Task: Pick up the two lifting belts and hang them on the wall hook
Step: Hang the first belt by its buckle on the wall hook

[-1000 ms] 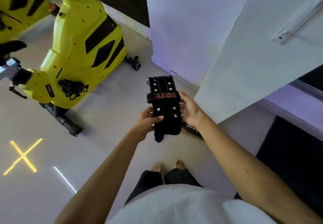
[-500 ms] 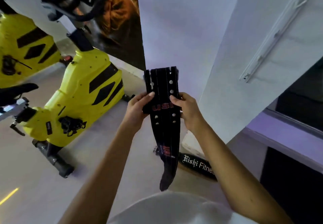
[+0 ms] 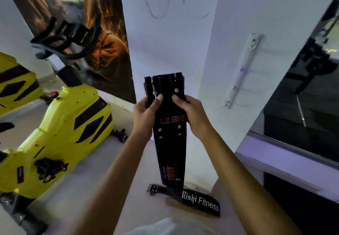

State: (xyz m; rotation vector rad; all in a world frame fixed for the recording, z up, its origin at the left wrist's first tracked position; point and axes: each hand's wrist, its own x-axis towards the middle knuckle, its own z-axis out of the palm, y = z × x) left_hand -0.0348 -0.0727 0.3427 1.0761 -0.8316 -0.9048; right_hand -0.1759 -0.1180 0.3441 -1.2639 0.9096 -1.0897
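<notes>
Currently both hands, left hand (image 3: 145, 114) and right hand (image 3: 192, 113), grip closed on the USI belt (image 3: 169, 133); its dangling tail may miss the wall hook rail (image 3: 242, 71).

The belt (image 3: 169, 139) held up is black, with red letters "USI", silver rivets in rows and fine stitched lines along its length. The second belt (image 3: 200, 202) on the floor (image 3: 77, 203) is also black, with white letters "Rishi Fitness". The exercise bike (image 3: 55, 137) is bright yellow with black angular panels. The wall (image 3: 165, 42) is white with a faint violet tint. The poster (image 3: 102, 42) shows brown and orange tones.
</notes>
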